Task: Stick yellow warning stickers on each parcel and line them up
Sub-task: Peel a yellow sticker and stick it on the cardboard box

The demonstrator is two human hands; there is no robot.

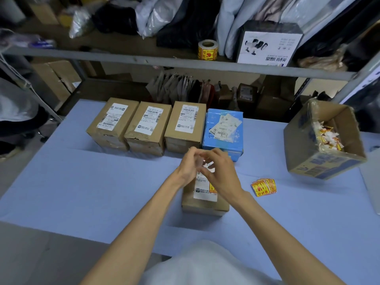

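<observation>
Head view: from my remote seat I see both bare forearms extend forward from the bottom of the frame and converge over the middle of the light blue worktop (92, 182). The left hand (188, 166) and the right hand (221, 172) meet fingertip to fingertip, fingers curled inward and backs turned up toward me. The spot between the fingertips is pale and blurred, so I cannot tell whether they pinch anything or close on nothing.

The hands sit over the far end of a brown cardboard parcel (205, 205); whether they touch it I cannot tell. It lies alone on the worktop nearest me, its long axis running away from me toward the shelving. A white shipping label (205, 191) covers its top. A yellow-and-red warning sticker (212, 188) shows at the label's right edge, partly hidden by the right hand.

Beyond the hands four parcels stand in a row, sides touching, each with its long axis front to back. They are a left brown box (112, 124), a middle brown box (147, 128), a third brown box (185, 124) and a blue box (223, 130) at the right end.

Right of the near parcel, apart from it, lies a fanned stack of yellow-and-red stickers (263, 187). Further right an open cardboard carton (320, 167) holds crumpled paper scraps (329, 136). On the grey metal shelf (144, 58) behind stands a roll of yellow stickers (207, 50).
</observation>
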